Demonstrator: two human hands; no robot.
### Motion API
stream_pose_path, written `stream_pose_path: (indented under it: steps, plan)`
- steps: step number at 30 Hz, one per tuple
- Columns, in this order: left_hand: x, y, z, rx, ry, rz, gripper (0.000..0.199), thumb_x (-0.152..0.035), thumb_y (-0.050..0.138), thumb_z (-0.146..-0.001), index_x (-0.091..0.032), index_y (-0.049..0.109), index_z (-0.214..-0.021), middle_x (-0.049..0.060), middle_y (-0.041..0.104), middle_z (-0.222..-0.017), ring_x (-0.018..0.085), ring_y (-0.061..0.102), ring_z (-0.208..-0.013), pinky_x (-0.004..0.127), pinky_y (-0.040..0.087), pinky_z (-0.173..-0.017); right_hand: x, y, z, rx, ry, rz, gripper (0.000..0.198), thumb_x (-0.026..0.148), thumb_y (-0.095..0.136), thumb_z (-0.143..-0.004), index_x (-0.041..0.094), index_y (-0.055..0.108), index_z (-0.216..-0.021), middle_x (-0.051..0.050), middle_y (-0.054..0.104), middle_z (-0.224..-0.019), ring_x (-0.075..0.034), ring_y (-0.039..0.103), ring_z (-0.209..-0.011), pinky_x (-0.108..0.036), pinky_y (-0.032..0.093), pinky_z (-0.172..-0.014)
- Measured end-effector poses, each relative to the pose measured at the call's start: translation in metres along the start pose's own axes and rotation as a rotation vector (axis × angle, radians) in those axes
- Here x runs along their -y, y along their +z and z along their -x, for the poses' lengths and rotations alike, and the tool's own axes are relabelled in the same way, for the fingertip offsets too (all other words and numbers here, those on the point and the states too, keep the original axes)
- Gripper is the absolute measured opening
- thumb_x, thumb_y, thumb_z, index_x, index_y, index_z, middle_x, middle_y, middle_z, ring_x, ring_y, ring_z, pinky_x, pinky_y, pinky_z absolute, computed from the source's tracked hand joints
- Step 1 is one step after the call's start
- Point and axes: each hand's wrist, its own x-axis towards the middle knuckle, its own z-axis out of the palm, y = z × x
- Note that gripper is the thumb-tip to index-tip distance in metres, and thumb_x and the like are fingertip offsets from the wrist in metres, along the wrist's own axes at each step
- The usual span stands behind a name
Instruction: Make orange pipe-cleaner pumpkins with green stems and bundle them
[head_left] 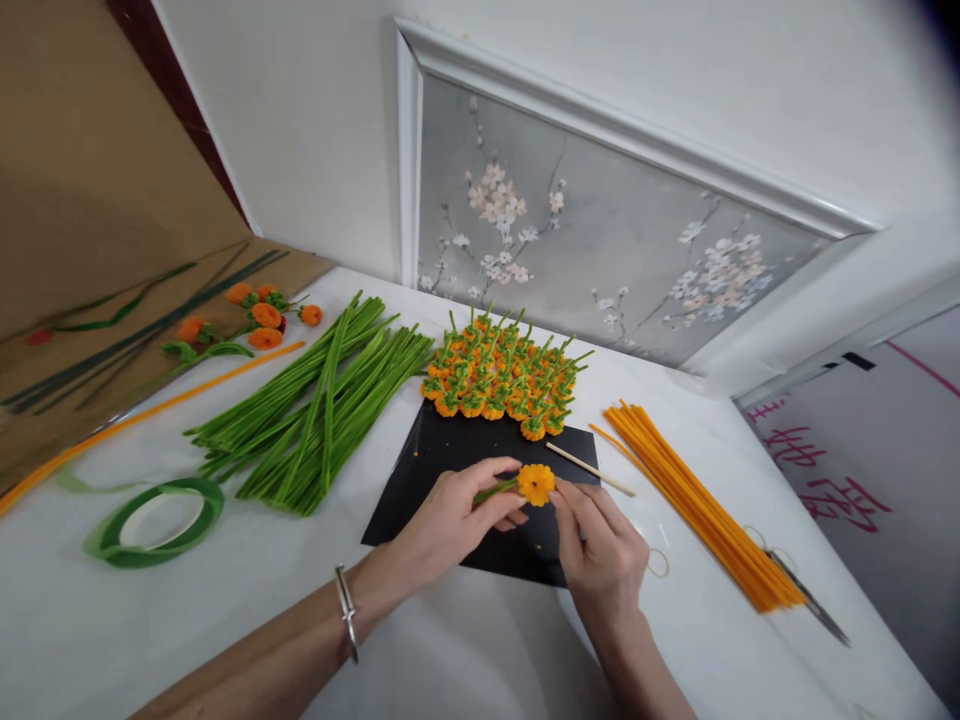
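Note:
A small orange pipe-cleaner flower (535,485) with a green stem is held up over a black sheet (502,560). My left hand (469,510), with a silver bracelet at the wrist, pinches its green stem just behind the petals. The fingertips of my right hand (604,540) are closed on the flower's right edge. Beyond the hands, many finished-looking orange flowers (506,370) with green stems stand packed together at the sheet's far edge. A thin wooden stick (591,469) lies across the sheet's right side.
Green pipe cleaners (322,410) lie bundled at the left, near a roll of green tape (157,522). To the right are orange pipe cleaners (697,510) and scissors (814,600) partly under them. Several orange blooms (266,315) lie at the back left. A framed picture (600,220) leans behind.

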Motion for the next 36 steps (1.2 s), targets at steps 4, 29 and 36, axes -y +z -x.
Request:
stream_pose_path:
  steps: [4, 29, 36]
  plan:
    - [0.000, -0.001, 0.001, 0.015, 0.066, -0.205, 0.024, -0.034, 0.050, -0.091, -0.018, 0.066, -0.100, 0.003, 0.071, -0.073, 0.016, 0.068, -0.066, 0.023, 0.049, -0.062, -0.002, -0.002, 0.000, -0.007, -0.014, 0.015, 0.015, 0.015, 0.056, -0.090, 0.018, 0.069, -0.098, -0.005, 0.072, -0.084, -0.014, 0.067, -0.070, -0.025, 0.050, -0.071]
    - [0.000, -0.024, -0.010, 0.192, -0.338, 0.400, 0.040, -0.049, 0.065, -0.079, -0.011, 0.068, -0.090, 0.005, 0.069, -0.070, 0.009, 0.060, -0.054, 0.021, 0.046, -0.055, -0.019, -0.005, -0.003, 0.230, 0.117, -0.214, 0.021, 0.028, 0.055, -0.091, 0.017, 0.071, -0.097, -0.002, 0.063, -0.068, -0.011, 0.057, -0.053, -0.022, 0.046, -0.051]
    - [0.001, -0.021, -0.008, 0.218, -0.331, 0.461, 0.020, -0.028, 0.064, -0.079, -0.010, 0.070, -0.085, -0.005, 0.047, -0.045, 0.004, 0.030, -0.039, 0.020, 0.019, -0.041, -0.026, -0.006, -0.007, 0.353, 0.112, -0.298, 0.023, 0.028, 0.048, -0.094, 0.019, 0.069, -0.095, -0.004, 0.069, -0.077, -0.015, 0.066, -0.068, -0.023, 0.053, -0.060]
